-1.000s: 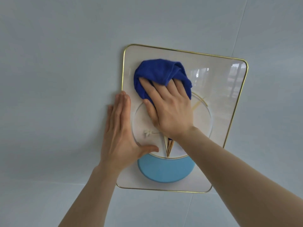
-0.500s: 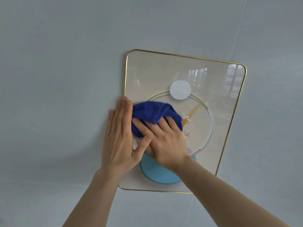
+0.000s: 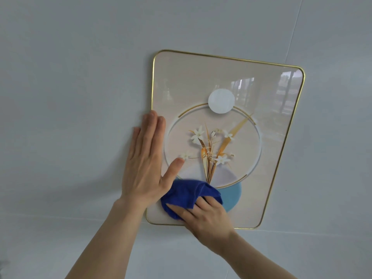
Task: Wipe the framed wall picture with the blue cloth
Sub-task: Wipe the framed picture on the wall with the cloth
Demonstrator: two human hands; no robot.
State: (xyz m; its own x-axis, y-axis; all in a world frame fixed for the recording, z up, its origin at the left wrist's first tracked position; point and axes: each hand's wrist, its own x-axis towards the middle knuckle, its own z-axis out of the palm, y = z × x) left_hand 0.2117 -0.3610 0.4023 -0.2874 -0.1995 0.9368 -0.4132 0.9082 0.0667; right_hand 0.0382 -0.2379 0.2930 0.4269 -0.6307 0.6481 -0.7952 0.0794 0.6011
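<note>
The framed wall picture (image 3: 237,81) hangs on a pale wall, gold-edged, with a glossy face showing flowers in a ring above a blue half disc. My right hand (image 3: 207,217) presses the bunched blue cloth (image 3: 187,195) against the picture's lower left part, near the bottom edge. My left hand (image 3: 146,160) lies flat with fingers together over the picture's left edge, partly on the wall, thumb spread onto the glass. The cloth touches the base of my left thumb.
The pale grey wall (image 3: 70,87) surrounds the picture, with faint panel seams running down at the upper right and across below the frame. The glass reflects a window at the upper right.
My right hand has swept the blue cloth down from the picture's upper part to its lower left, uncovering the flowers. My left hand has stayed on the left edge.
</note>
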